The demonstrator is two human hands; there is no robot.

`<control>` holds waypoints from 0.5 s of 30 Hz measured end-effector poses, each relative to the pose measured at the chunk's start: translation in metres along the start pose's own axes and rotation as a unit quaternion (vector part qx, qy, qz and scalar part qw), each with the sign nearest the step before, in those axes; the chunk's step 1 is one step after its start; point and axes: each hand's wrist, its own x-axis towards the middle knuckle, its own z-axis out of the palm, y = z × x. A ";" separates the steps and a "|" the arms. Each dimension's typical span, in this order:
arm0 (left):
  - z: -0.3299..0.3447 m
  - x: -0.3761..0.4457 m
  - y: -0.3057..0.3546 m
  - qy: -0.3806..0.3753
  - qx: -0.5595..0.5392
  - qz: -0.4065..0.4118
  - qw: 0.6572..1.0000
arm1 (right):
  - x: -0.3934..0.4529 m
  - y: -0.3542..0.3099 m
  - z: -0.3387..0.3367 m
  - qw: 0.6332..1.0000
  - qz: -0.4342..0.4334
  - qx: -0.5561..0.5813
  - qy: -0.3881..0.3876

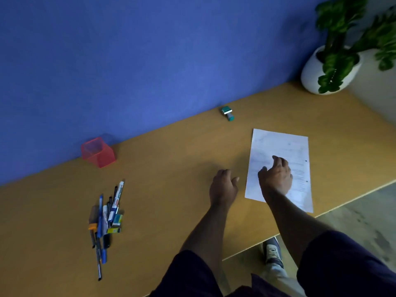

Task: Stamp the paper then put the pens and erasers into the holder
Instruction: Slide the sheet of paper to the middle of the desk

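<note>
Single head view, high above table (171, 168), tilted down toward wall (128, 61), frame rotated.

Nothing legible from here: the print on the paper (278, 146) and marker (119, 192) is too blurred.

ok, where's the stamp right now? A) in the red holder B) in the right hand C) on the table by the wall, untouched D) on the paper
C: the stamp lies on the table near the blue wall, apart from both hands; the right hand is over the paper and the left hand is beside it, neither holding anything.
</note>
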 end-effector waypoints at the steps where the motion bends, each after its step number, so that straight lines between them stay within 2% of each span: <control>1: 0.006 0.001 0.006 -0.011 0.000 0.002 1.000 | 0.004 0.008 -0.006 0.999 0.027 -0.023 0.007; 5: 0.023 0.004 0.028 -0.045 0.002 -0.003 0.999 | 0.017 0.037 -0.026 0.989 0.128 -0.073 0.008; 9: 0.031 0.007 0.048 -0.060 0.006 -0.014 0.998 | 0.023 0.060 -0.036 0.971 0.227 -0.078 -0.014; 15: 0.039 0.008 0.063 -0.048 0.032 -0.031 0.998 | 0.030 0.069 -0.038 0.970 0.231 -0.077 -0.023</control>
